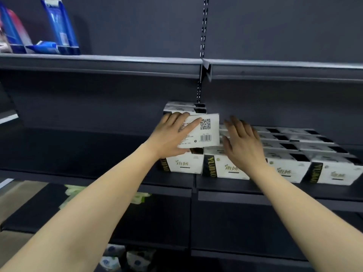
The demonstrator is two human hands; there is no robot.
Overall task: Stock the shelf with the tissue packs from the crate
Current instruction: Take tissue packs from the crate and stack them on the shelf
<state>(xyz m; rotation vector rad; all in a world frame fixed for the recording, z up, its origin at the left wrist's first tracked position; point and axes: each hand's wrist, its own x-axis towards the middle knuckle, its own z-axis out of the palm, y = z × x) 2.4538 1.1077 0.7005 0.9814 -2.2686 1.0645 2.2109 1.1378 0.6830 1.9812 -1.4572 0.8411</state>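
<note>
Apparently left hand [172, 132] holds tissue pack [204, 132].

Head view, close, facing shelf [98, 174]

Dark grey back panel [117, 26], slotted upright [204, 26], tan floor [11, 197] lower left.

Two bare hands reached over the dark grey metal shelf [137, 179]. On that shelf four white-and-black tissue packs [225, 167] fronted the row; one more, white with barcode [202, 132], was above them. Three blue packages [59, 26] stood on the shelf above.
</note>
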